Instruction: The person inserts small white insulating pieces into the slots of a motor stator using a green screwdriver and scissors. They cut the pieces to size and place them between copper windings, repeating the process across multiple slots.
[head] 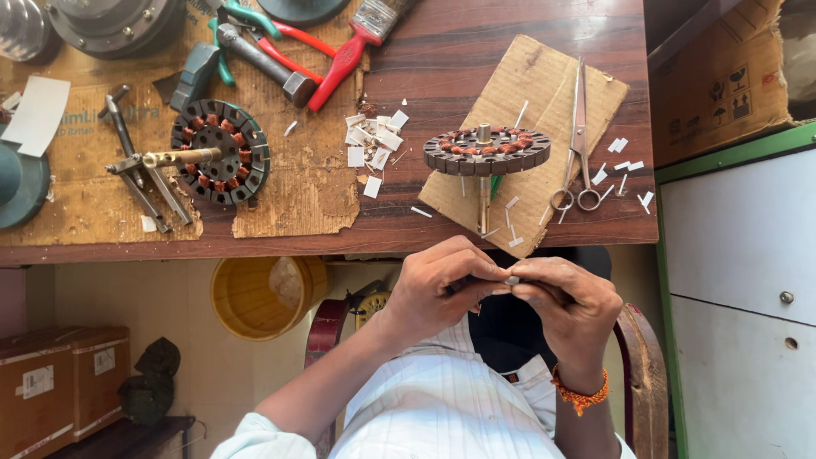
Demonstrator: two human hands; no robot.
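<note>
My left hand (438, 293) and my right hand (571, 308) meet just below the table's front edge, fingertips pinched together on a small white paper strip (512, 280). An orange thread band circles my right wrist. Just beyond my hands, a round fan stator (486, 151) with copper windings stands on its shaft on a cardboard sheet (544, 81). Steel scissors (578, 144) lie to its right among cut white slips (620, 166).
A second stator (223, 151) lies on a larger cardboard at the left, near a hammer (263, 59), green and red pliers, a red-handled brush (348, 47) and a pile of white paper bits (374, 140). A yellow bucket (246, 297) sits under the table. A white cabinet (739, 280) stands at the right.
</note>
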